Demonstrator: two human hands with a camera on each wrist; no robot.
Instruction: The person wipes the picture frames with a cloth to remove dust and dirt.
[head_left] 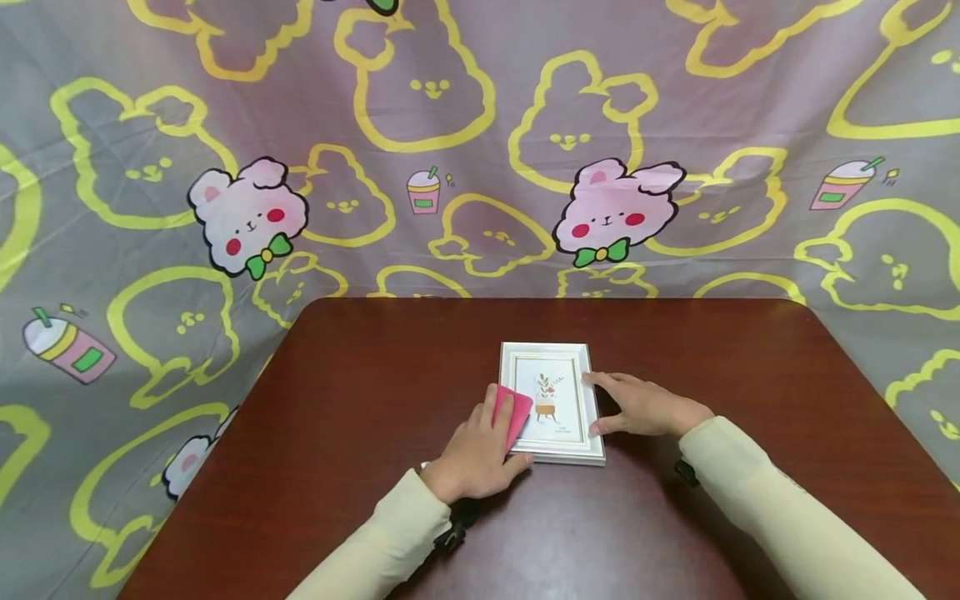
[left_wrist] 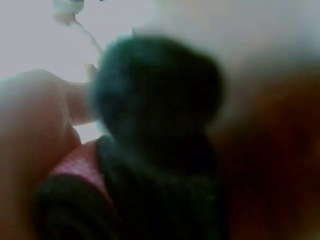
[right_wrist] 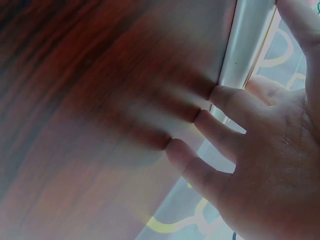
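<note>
A white picture frame point(head_left: 551, 458) with a potted-plant print lies flat on the brown table. On its left side my left hand point(head_left: 476, 458) presses a pink cloth point(head_left: 517, 421) with extended fingers, the thumb apart near the front edge. The left wrist view is blurred; only a patch of the pink cloth point(left_wrist: 82, 167) shows beside a dark shape. At the right edge of the frame point(right_wrist: 245, 45), my right hand point(head_left: 648, 406) touches with spread fingers and thumb. In the right wrist view, the other fingertips of the right hand point(right_wrist: 270, 150) reach down by the tabletop.
The dark reddish-brown table point(head_left: 390, 350) has rounded back corners. Behind it and to the left hangs a grey curtain point(head_left: 480, 225) with yellow bear outlines and rabbit faces. Dark straps sit under both cream sleeves point(head_left: 757, 475).
</note>
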